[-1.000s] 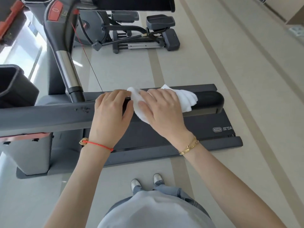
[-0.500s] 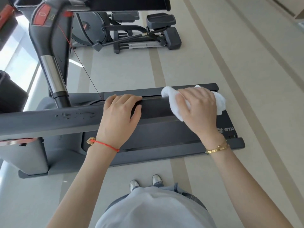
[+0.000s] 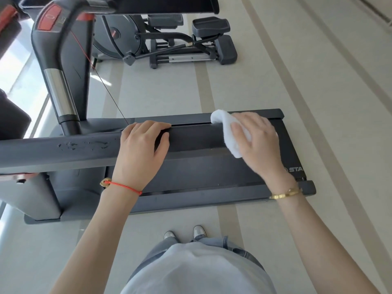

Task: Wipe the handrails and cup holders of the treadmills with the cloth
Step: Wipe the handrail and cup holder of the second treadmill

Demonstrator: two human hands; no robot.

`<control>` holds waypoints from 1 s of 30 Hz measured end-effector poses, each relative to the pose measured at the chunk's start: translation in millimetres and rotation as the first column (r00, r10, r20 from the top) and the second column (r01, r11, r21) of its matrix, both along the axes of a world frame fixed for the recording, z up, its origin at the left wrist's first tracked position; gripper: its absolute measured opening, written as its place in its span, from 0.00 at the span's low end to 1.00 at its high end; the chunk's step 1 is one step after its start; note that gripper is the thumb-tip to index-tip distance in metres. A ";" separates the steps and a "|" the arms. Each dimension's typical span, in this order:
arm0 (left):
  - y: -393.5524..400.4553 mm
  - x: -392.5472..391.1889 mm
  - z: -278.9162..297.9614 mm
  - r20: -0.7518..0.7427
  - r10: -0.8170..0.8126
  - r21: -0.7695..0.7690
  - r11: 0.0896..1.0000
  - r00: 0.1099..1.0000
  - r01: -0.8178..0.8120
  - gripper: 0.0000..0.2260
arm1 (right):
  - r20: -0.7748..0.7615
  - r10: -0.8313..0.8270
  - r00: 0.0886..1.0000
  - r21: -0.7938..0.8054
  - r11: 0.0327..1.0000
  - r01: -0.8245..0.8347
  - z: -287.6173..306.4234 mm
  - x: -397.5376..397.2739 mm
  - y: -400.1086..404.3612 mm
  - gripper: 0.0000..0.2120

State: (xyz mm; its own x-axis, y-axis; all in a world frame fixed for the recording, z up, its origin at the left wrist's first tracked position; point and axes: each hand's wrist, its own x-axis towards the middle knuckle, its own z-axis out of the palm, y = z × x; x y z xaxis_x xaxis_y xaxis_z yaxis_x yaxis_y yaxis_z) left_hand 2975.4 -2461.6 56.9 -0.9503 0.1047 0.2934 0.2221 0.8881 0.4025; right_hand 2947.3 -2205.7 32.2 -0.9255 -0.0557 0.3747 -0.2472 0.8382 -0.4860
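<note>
Right hand: the right hand (image 3: 257, 141) presses a white cloth (image 3: 230, 132) over the far end of the dark handrail (image 3: 195, 137), fingers curled around it.
Left hand: the left hand (image 3: 142, 149) grips the same handrail nearer the upright, holding nothing else.
Cloth: it looks soft, light and bunched; it is probably best gripped as a wad under the palm.
Handrail: likely stiff, with a scuffed patch (image 3: 84, 145) left of the left hand.
Writing: "STA" shows on the treadmill deck (image 3: 212, 172); the rest is hidden.

The pale floor (image 3: 318, 102) with darker stripes is carrying the grey treadmill (image 3: 191, 200). Another exercise machine (image 3: 180, 49) is standing on it farther away. Two silver shoes (image 3: 184, 232) are standing on it near the treadmill.
</note>
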 end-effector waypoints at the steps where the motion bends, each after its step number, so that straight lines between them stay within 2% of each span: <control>1: -0.2 -0.6 -0.4 -0.001 0.002 -0.001 1.000 1.000 -0.002 0.09 | -0.062 0.029 0.998 0.029 0.999 -0.027 -5.4 8.1 -2.5 0.18; 4: 1.9 -0.9 -1.8 -0.008 0.015 0.000 1.000 1.000 -0.015 0.09 | -0.104 0.087 0.991 0.109 0.991 -0.075 -7.3 10.5 3.8 0.19; 7: 4.9 -0.4 -2.5 -0.020 0.029 0.002 1.000 0.999 -0.029 0.09 | 0.073 0.085 0.994 0.155 0.983 -0.095 10.8 -14.6 5.9 0.21; 9: 4.8 -0.5 -3.1 -0.022 0.035 0.004 0.999 0.999 -0.035 0.09 | 0.139 0.110 0.984 0.262 0.954 -0.143 18.7 -28.4 0.6 0.23; 12: 4.4 -0.4 -2.5 -0.015 0.042 -0.002 0.999 0.999 -0.042 0.09 | 0.044 0.255 0.966 0.438 0.864 -0.248 20.7 -26.4 -14.5 0.24; 18: -18.8 6.7 3.8 -0.070 0.083 0.024 0.996 0.994 -0.081 0.11 | 0.027 0.359 0.933 0.570 0.761 -0.310 11.8 -16.1 -67.7 0.28; 23: -60.9 17.8 8.3 -0.085 0.171 0.069 0.984 0.982 -0.166 0.12 | -0.124 0.383 0.915 0.595 0.767 -0.240 1.6 -10.1 -117.2 0.25; 30: -140.7 27.4 9.3 -0.089 0.241 0.075 0.969 0.966 -0.235 0.12 | -0.211 0.450 0.868 0.617 0.750 -0.238 -3.9 -7.4 -199.1 0.24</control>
State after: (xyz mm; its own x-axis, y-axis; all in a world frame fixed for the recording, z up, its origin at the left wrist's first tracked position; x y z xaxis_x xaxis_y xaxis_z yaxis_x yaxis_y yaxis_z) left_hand 3002.8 -2602.3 66.1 -0.9122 -0.1427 0.3840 0.0483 0.8933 0.4468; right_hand 2939.9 -2404.9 28.4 -0.6267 -0.6398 0.4449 -0.6262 0.7533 0.2012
